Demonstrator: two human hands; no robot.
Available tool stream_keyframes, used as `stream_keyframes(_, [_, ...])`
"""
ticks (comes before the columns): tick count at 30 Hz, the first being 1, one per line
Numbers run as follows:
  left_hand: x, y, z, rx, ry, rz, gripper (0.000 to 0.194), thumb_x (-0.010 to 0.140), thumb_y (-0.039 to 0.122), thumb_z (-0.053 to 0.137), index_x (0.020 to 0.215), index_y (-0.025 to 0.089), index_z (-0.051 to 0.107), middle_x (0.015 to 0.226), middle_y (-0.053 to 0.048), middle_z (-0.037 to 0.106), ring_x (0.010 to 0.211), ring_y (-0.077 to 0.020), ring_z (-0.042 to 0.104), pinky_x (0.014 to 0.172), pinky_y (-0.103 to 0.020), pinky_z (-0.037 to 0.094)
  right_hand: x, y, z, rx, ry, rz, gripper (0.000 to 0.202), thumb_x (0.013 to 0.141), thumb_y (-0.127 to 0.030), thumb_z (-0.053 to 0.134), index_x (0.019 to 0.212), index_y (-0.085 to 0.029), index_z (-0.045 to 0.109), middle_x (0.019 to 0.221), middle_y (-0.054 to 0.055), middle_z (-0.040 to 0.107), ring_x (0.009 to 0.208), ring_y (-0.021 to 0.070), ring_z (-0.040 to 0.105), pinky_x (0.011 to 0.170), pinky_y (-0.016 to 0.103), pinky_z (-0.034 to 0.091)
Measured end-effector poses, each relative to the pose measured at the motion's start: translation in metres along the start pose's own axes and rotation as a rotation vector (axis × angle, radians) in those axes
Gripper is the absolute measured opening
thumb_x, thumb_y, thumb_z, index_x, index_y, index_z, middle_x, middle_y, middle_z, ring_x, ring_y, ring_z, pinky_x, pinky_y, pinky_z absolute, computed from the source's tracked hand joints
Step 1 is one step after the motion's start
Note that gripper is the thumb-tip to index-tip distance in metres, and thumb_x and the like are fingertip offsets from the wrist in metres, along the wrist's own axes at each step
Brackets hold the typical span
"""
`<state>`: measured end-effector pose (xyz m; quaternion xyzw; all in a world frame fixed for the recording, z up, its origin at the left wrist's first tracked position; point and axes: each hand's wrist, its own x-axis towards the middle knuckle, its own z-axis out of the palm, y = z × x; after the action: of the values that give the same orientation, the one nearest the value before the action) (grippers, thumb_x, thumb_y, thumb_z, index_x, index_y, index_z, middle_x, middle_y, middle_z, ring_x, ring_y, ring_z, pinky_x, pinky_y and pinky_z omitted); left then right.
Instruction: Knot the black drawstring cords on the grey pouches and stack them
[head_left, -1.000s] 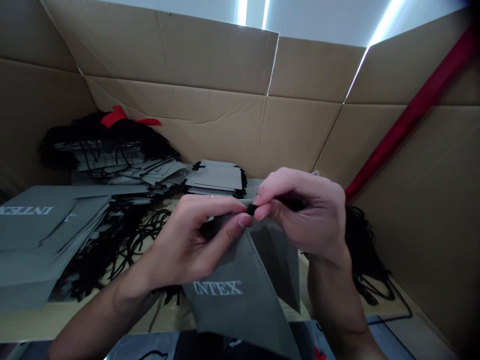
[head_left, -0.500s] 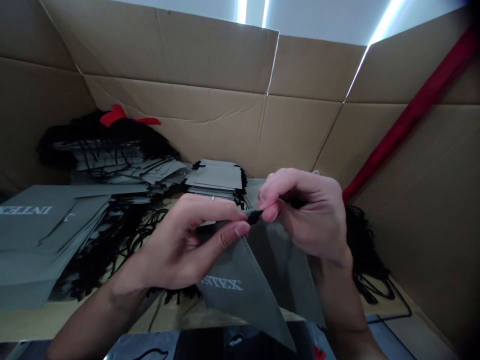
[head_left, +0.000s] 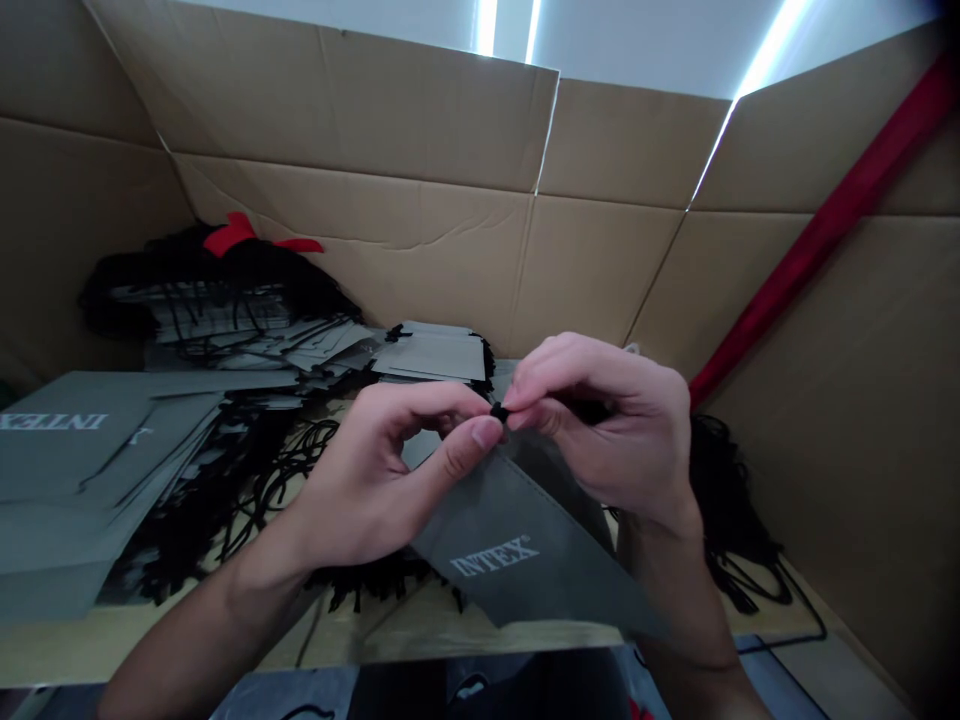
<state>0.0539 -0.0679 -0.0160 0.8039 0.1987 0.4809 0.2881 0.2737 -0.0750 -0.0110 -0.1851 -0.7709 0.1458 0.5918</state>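
Between my two hands is a small black cord knot [head_left: 499, 411], at the top corner of a grey sheet [head_left: 532, 550] printed INTEX. My left hand [head_left: 420, 470] pinches the knot between thumb and forefinger from the left. From the right, the thumb and forefinger of my right hand [head_left: 607, 420] pinch its other side. The sheet hangs below my fingers, tilted down to the right, and its right end passes by my right wrist. The cord inside my fingertips is mostly hidden.
Grey INTEX sheets with black cords [head_left: 67, 480] are stacked at the left. Behind them lies a pile with black cords and red strips [head_left: 232, 232]. A small grey stack [head_left: 431, 355] stands at centre back. More black cords [head_left: 727, 500] lie right. Cardboard walls [head_left: 420, 230] enclose the table.
The hanging sheet has swung to the right, showing the whole INTEX print. My hands have come closer together, slightly higher, covering more of the black knot.
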Motion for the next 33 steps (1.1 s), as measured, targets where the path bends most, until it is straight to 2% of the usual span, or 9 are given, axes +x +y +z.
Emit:
stream_keyframes(3, [0.003, 0.0, 0.002, -0.115, -0.001, -0.072, 0.014, 0.105, 0.026, 0.08, 0.094, 0.019, 0.086, 0.083, 0.001, 0.082, 0.068, -0.0084, 0.067, 0.061, -0.014, 0.051, 0.0, -0.001, -0.001, -0.018, -0.013, -0.056, 0.024, 0.099, -0.001, 0.078, 0.093, -0.023, 0.085, 0.092, 0.0, 0.081, 0.084, 0.0149, 0.075, 0.075, 0.031, 0.063])
stream_keyframes(5, [0.002, -0.003, 0.003, -0.129, 0.059, -0.058, 0.005, 0.101, 0.022, 0.085, 0.097, 0.019, 0.086, 0.084, 0.001, 0.084, 0.069, -0.0084, 0.07, 0.061, -0.014, 0.052, -0.001, -0.004, -0.003, -0.031, -0.019, -0.036, 0.023, 0.096, 0.0, 0.08, 0.096, -0.023, 0.085, 0.094, 0.0, 0.082, 0.083, 0.0144, 0.074, 0.071, 0.03, 0.06])
stream_keyframes(6, [0.001, -0.005, 0.004, -0.105, 0.104, -0.024, 0.001, 0.099, 0.018, 0.087, 0.099, 0.019, 0.086, 0.086, 0.001, 0.085, 0.071, -0.0087, 0.072, 0.064, -0.014, 0.054, -0.001, -0.006, -0.004, -0.042, -0.02, -0.004, 0.022, 0.094, -0.002, 0.084, 0.1, -0.023, 0.085, 0.094, -0.001, 0.082, 0.079, 0.0132, 0.071, 0.065, 0.028, 0.056])
stream_keyframes(10, [-0.007, -0.013, 0.008, 0.053, 0.216, 0.198, 0.02, 0.095, 0.007, 0.087, 0.109, 0.02, 0.086, 0.093, 0.0, 0.085, 0.083, -0.0116, 0.076, 0.077, -0.021, 0.058, -0.001, -0.012, -0.007, -0.091, -0.006, 0.067, 0.028, 0.083, -0.013, 0.102, 0.102, -0.023, 0.085, 0.092, -0.003, 0.081, 0.066, 0.0094, 0.058, 0.05, 0.027, 0.04])
stream_keyframes(13, [-0.011, -0.014, 0.01, 0.084, 0.186, 0.245, 0.025, 0.095, 0.006, 0.086, 0.116, 0.019, 0.085, 0.097, -0.002, 0.084, 0.085, -0.0132, 0.075, 0.077, -0.025, 0.057, -0.001, -0.013, -0.004, -0.123, 0.011, -0.001, 0.02, 0.086, -0.012, 0.1, 0.092, -0.024, 0.084, 0.088, -0.001, 0.081, 0.074, 0.0139, 0.069, 0.057, 0.029, 0.049])
stream_keyframes(17, [-0.008, -0.005, 0.012, -0.053, 0.165, 0.15, 0.024, 0.097, 0.007, 0.085, 0.117, 0.021, 0.086, 0.101, -0.001, 0.087, 0.09, -0.012, 0.079, 0.083, -0.021, 0.063, -0.001, -0.016, 0.001, -0.093, 0.039, -0.024, 0.021, 0.092, -0.004, 0.089, 0.087, -0.024, 0.084, 0.081, 0.0, 0.08, 0.071, 0.015, 0.073, 0.062, 0.03, 0.06])
stream_keyframes(22, [-0.002, 0.004, 0.01, -0.281, 0.159, 0.023, 0.022, 0.088, 0.006, 0.095, 0.102, 0.02, 0.088, 0.088, 0.003, 0.085, 0.074, -0.0073, 0.077, 0.066, -0.012, 0.059, -0.002, -0.017, 0.006, -0.12, 0.06, -0.09, 0.026, 0.094, 0.001, 0.083, 0.084, -0.022, 0.084, 0.08, 0.0, 0.082, 0.072, 0.014, 0.074, 0.065, 0.029, 0.064])
stream_keyframes(27, [-0.002, 0.0, 0.009, -0.287, 0.178, 0.103, 0.024, 0.082, 0.002, 0.095, 0.095, 0.02, 0.086, 0.089, -0.001, 0.087, 0.078, -0.0147, 0.08, 0.074, -0.023, 0.066, -0.002, -0.014, 0.01, -0.086, 0.05, -0.15, 0.028, 0.096, 0.002, 0.081, 0.082, -0.023, 0.083, 0.076, -0.002, 0.082, 0.074, 0.0138, 0.072, 0.068, 0.03, 0.064])
stream_keyframes(33, [-0.002, 0.0, 0.009, -0.291, 0.13, 0.178, 0.021, 0.082, -0.003, 0.086, 0.084, 0.017, 0.08, 0.084, -0.004, 0.086, 0.072, -0.017, 0.078, 0.067, -0.026, 0.064, -0.003, -0.012, 0.011, 0.023, 0.031, -0.087, 0.027, 0.091, 0.008, 0.079, 0.082, -0.017, 0.082, 0.076, -0.001, 0.08, 0.072, 0.0111, 0.071, 0.069, 0.028, 0.062])
